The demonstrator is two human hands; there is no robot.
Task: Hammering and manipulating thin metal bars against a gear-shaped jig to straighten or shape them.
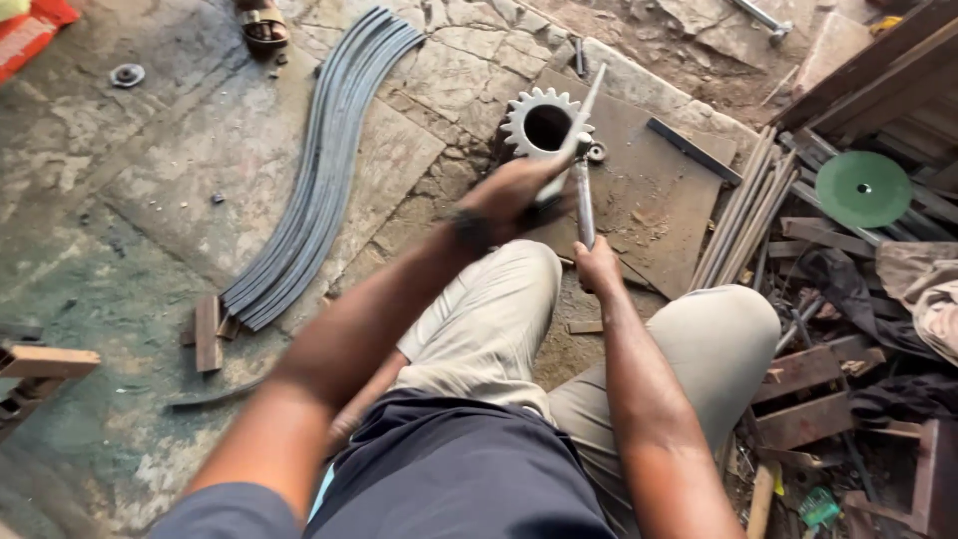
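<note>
**Two hands, a rod and a hammer over a steel plate**

A thin metal rod point(585, 205) stands nearly upright on a rusty plate point(659, 200) that lies on the floor in front of the person's knees. The right hand point(599, 268) grips the rod's lower end, fingers clamped around it. The left hand point(514, 195), blurred, has its fingers wrapped on the handle of a hammer point(577, 125), whose shaft slants up and to the right; its head lies level with the rod's top, but the blur hides whether they touch.

Just behind the rod, at the plate's far left corner, stands a toothed gear point(544, 125) with a wide round bore. A dark flat bar point(694, 150) lies across the plate's far right side.

Left of the plate, a bundle of long curved strips point(324, 170) sweeps across the stone floor point(180, 150). Right of it lie thin rods point(743, 210), then a heap of scrap bearing a green disc point(863, 188). Another person's sandalled foot point(261, 22) shows at the top edge.
</note>
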